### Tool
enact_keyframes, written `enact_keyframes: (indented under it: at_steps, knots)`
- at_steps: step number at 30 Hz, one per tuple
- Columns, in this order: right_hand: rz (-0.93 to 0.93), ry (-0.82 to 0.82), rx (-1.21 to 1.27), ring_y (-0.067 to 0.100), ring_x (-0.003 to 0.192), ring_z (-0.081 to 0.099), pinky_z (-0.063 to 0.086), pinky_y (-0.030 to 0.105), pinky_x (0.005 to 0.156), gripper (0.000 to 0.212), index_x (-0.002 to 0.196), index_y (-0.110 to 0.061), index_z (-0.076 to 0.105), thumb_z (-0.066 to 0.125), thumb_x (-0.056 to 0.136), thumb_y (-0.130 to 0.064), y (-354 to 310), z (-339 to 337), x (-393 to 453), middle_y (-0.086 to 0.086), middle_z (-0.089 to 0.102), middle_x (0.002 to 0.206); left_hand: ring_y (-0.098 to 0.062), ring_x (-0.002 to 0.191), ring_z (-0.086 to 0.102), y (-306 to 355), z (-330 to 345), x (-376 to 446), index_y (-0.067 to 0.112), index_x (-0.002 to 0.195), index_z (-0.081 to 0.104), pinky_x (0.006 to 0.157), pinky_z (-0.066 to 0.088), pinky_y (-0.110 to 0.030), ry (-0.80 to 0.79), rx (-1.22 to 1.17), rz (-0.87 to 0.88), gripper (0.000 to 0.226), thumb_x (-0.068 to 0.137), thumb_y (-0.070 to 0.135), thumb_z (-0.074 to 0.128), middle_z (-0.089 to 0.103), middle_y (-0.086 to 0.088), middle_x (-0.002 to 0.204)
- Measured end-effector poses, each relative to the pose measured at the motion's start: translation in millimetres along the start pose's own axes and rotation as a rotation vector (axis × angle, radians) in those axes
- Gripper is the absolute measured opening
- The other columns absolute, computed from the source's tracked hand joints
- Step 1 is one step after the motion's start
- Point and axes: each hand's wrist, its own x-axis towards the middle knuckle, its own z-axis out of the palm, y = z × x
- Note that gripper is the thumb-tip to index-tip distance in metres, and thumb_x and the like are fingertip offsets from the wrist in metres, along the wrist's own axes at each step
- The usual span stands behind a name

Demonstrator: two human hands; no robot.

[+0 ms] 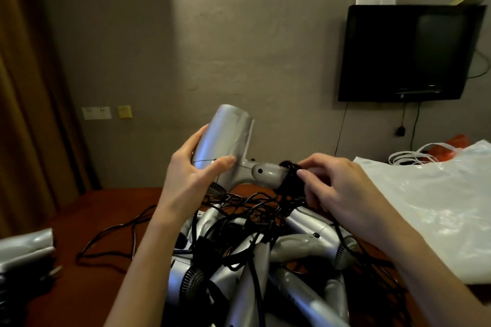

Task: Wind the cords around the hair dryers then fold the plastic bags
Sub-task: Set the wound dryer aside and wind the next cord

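I hold a silver hair dryer up above the pile, barrel pointing up. My left hand grips its barrel. The dryer's handle points right, and black cord is coiled around its end. My right hand pinches that cord against the handle. Below lies a heap of several silver hair dryers with tangled black cords. A translucent white plastic bag lies spread out on the right.
The dark red table carries a loose black cord at the left. More silver dryers sit at the left edge. White straps and an orange bag lie at the far right. A wall-mounted TV hangs behind.
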Motion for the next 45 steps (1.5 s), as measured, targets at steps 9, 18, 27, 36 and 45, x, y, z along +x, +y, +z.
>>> enact_keyframes:
  at_steps: [9, 18, 27, 36, 45]
  knots:
    - [-0.037, 0.019, 0.170, 0.000, 0.066, 0.063, 0.044, 0.009, 0.064, 0.037, 0.132, -0.019, 0.056, 0.046, 0.098, -0.007, -5, 30, -2, -0.013, 0.069, 0.078, -0.009, 0.106, 0.063, -3, 5, -1, 0.021, 0.136, 0.054, 0.089, 0.054, -0.032, 0.203, -0.064, -0.148, 0.096, 0.051, 0.062, 0.068, 0.064, 0.004, 0.119]
    - [0.206, -0.266, 0.681, 0.015, 0.054, 0.064, 0.048, 0.020, 0.053, 0.015, 0.095, -0.010, 0.072, 0.058, 0.092, -0.013, 12, 17, 5, 0.011, 0.073, 0.075, -0.029, 0.090, 0.068, 5, 15, -1, 0.020, 0.107, 0.067, 0.079, 0.055, -0.047, 0.184, -0.281, -0.329, 0.057, 0.059, 0.049, 0.075, 0.069, -0.011, 0.100]
    - [0.222, -0.150, 0.200, 0.013, 0.038, 0.037, 0.033, 0.020, 0.045, 0.073, 0.053, 0.003, 0.057, 0.066, 0.066, -0.068, 33, -1, 7, 0.002, 0.046, 0.039, -0.027, 0.077, 0.068, 11, 18, -1, 0.004, 0.115, 0.066, 0.062, 0.057, -0.031, -0.034, -0.451, -0.438, 0.051, 0.077, 0.038, 0.070, 0.070, -0.024, 0.102]
    - [0.126, -0.542, 0.254, 0.004, 0.048, 0.059, 0.052, 0.018, 0.059, 0.052, 0.042, -0.018, 0.068, 0.058, 0.092, -0.008, 78, -13, 12, -0.007, 0.062, 0.048, -0.021, 0.068, 0.066, 5, 9, -1, 0.020, 0.091, 0.074, 0.056, 0.053, -0.032, -0.286, -0.310, -0.383, 0.047, 0.053, 0.047, 0.073, 0.069, -0.010, 0.082]
    - [0.253, -0.393, 0.279, 0.007, 0.050, 0.039, 0.030, 0.017, 0.048, 0.032, 0.061, -0.016, 0.063, 0.067, 0.088, -0.032, 52, -19, 13, 0.002, 0.043, 0.057, -0.005, 0.083, 0.071, 7, 8, -6, 0.038, 0.109, 0.062, 0.062, 0.053, -0.016, -0.379, -0.185, -0.210, 0.054, 0.058, 0.028, 0.079, 0.074, 0.016, 0.092]
